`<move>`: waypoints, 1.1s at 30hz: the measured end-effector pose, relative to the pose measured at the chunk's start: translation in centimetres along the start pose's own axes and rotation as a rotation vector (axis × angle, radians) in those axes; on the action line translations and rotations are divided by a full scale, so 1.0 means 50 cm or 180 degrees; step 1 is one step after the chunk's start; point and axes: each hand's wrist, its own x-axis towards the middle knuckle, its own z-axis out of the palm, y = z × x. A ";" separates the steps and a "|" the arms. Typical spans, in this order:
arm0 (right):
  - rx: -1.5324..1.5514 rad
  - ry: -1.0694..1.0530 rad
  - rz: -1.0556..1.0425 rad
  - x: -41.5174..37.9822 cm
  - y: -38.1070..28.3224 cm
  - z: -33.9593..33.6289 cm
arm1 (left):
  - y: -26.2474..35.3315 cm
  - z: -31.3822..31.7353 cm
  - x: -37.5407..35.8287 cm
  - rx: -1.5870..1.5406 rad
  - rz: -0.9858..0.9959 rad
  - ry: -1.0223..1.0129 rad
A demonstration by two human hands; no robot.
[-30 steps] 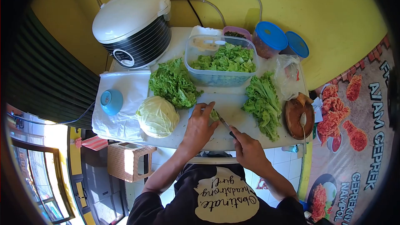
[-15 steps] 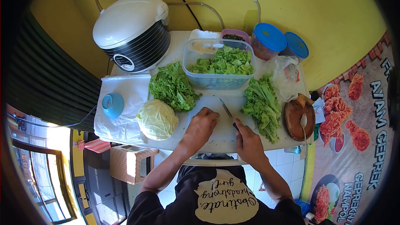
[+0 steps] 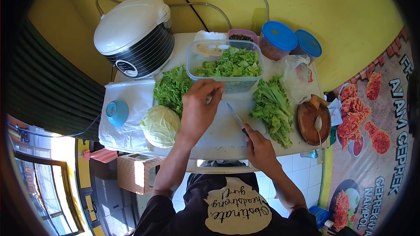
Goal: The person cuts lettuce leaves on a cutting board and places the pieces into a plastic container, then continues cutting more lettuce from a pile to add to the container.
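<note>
My right hand (image 3: 261,148) grips the black handle of a knife (image 3: 235,114), its blade angled up and left over the pale cutting surface (image 3: 221,131). Raised near the front wall of a clear plastic tub (image 3: 225,80), my left hand (image 3: 201,105) has its fingers curled together; what they hold, if anything, I cannot make out. Cut lettuce (image 3: 234,63) fills part of the tub. Left of my left hand lies a head of curly lettuce (image 3: 171,88), partly hidden, and a cabbage (image 3: 159,126). A bunch of lettuce leaves (image 3: 273,109) rests right of the knife.
A rice cooker (image 3: 135,39) stands back left. An upturned blue bowl (image 3: 117,112) sits on plastic sheets (image 3: 127,137). At right are a stone mortar (image 3: 308,124) with a spoon (image 3: 318,124), a plastic bag (image 3: 297,81) and blue-lidded containers (image 3: 278,35).
My left hand has moved up and away from the cutting surface toward the tub. The right hand with the knife stays almost in place; the view has shifted slightly.
</note>
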 end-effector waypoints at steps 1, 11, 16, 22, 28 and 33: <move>-0.0002 0.0002 -0.0004 -0.001 0.000 0.000 | 0.001 0.001 0.020 0.0024 0.0170 0.0305; -0.0008 0.0208 -0.0100 -0.010 -0.005 -0.001 | -0.041 0.003 0.058 0.0616 0.0211 0.0169; -0.0017 0.0216 0.0032 -0.021 0.001 -0.012 | -0.021 -0.003 0.050 0.0575 -0.0057 0.0136; 0.0126 0.0988 0.0232 0.010 0.022 -0.088 | -0.005 0.018 -0.036 0.0368 0.0190 0.0751; -0.0925 0.1608 0.0328 0.069 0.098 -0.173 | -0.051 0.033 -0.133 -0.0185 -0.0203 -0.0503; -0.1041 0.0986 0.0537 0.063 0.118 -0.194 | -0.075 0.024 -0.171 -0.0248 -0.0469 -0.0824</move>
